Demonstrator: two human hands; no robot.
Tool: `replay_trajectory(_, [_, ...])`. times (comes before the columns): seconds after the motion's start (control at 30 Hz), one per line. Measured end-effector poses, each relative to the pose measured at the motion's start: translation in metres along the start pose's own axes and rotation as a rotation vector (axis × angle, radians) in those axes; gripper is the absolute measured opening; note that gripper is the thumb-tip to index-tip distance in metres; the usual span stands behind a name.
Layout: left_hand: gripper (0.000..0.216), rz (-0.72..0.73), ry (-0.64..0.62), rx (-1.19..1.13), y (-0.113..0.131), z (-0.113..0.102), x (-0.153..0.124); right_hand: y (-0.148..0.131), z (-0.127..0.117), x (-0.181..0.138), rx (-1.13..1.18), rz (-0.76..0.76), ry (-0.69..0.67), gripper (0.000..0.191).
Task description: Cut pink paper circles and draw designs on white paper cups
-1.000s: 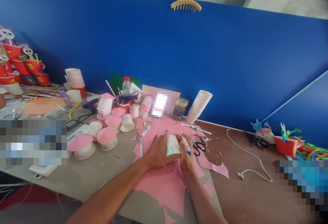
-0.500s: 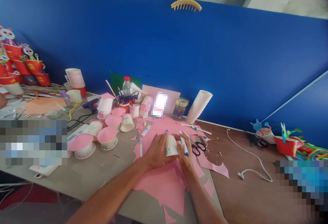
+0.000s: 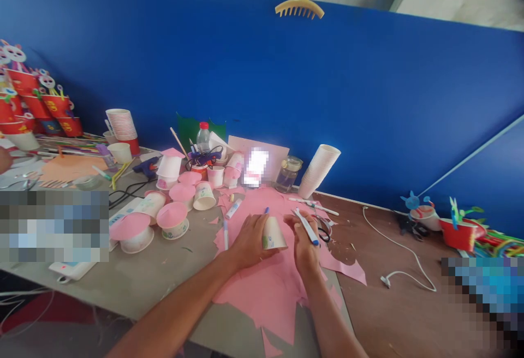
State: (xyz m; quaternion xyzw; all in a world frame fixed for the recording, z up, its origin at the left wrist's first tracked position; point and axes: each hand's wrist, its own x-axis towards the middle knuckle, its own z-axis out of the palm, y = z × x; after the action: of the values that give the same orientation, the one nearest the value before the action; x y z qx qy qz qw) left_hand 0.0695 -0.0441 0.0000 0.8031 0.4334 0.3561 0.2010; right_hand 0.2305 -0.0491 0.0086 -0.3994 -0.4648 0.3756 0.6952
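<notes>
My left hand is wrapped round a white paper cup with a green and blue print, held tilted over the pink paper. A small blue tip shows above the left fingers; what it belongs to is hidden. To the right of the cup, apart from it, my right hand grips a white marker with a blue end. Black-handled scissors lie behind the right hand, partly covered by it. More pens rest just beyond.
Several paper cups with pink paper tops stand on the left. Behind are a lit phone, a glass jar and a leaning cup stack. A white cable crosses the brown table. A glue gun lies left.
My right hand has moved right, away from the cup, with the marker in it, and now covers more of the scissors. The left hand still holds the cup in nearly the same place.
</notes>
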Motion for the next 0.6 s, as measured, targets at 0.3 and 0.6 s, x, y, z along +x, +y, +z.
replay_trajectory(0.3, [0.069,0.020,-0.043,0.093,0.005,-0.003,0.004,-0.008,0.002,0.000,0.231,0.164,-0.008,0.024])
replay_trajectory(0.6, [0.071,0.018,-0.017,0.088,0.003,0.000,0.004,0.003,0.005,-0.007,0.127,0.276,-0.004,0.034])
